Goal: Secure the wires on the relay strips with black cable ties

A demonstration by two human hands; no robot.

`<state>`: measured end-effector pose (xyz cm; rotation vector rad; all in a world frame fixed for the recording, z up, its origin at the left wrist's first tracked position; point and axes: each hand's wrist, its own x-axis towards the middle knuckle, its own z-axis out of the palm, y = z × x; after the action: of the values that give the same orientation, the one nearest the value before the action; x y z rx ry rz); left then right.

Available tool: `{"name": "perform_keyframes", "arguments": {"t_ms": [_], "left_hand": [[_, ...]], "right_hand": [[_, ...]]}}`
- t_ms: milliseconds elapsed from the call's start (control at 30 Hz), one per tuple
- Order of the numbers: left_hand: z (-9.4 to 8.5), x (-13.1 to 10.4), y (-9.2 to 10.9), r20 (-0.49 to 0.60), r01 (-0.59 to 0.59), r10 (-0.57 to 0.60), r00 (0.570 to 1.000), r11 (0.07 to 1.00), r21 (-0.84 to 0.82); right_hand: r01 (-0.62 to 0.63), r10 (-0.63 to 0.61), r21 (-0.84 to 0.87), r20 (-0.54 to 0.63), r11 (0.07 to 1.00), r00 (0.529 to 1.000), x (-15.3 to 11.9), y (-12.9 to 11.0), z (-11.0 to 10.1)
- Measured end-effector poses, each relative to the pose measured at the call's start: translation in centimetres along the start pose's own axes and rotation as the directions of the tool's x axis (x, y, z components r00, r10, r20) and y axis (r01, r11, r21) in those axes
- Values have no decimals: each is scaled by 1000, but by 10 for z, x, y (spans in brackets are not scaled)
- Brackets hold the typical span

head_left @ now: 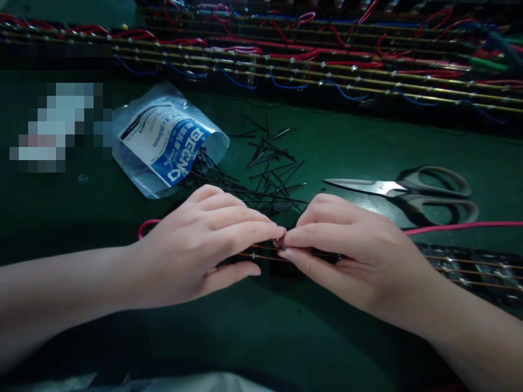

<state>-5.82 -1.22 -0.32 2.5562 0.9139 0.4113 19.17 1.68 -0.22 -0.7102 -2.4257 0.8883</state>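
My left hand (204, 239) lies over a strip with thin copper-coloured rods (453, 269), its fingers stretched out and the thumb apart below them. Its fingertips meet those of my right hand (347, 245). The right thumb and index finger pinch a small dark piece (281, 248) beside the rods; its shape is too small to tell. A red wire (461, 225) runs behind both hands, looping out near the left wrist. The hands hide much of the strip.
Scissors (388, 188) lie behind my right hand. Black cable ties (272, 158) are scattered beside an open plastic bag (163, 141) of them. Assemblies with rods and red and blue wires (286, 60) span the back of the green table (351, 130).
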Motion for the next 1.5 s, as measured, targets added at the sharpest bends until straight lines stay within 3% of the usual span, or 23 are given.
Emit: {"name": "perform_keyframes", "arguments": {"t_ms": [167,467,1500], "left_hand": [[-1,-1,-2,27,-56,54,998,996,66],[0,1,5,43,2,-7,999,994,108],[0,-1,2,33,-28,24,999,991,129]], "right_hand": [[-9,9,-12,-10,1000,1000,0,0,1],[-7,7,-27,-6,1000,1000,0,-1,0],[-38,38,-8,-22,999,999,1,-1,0]]}}
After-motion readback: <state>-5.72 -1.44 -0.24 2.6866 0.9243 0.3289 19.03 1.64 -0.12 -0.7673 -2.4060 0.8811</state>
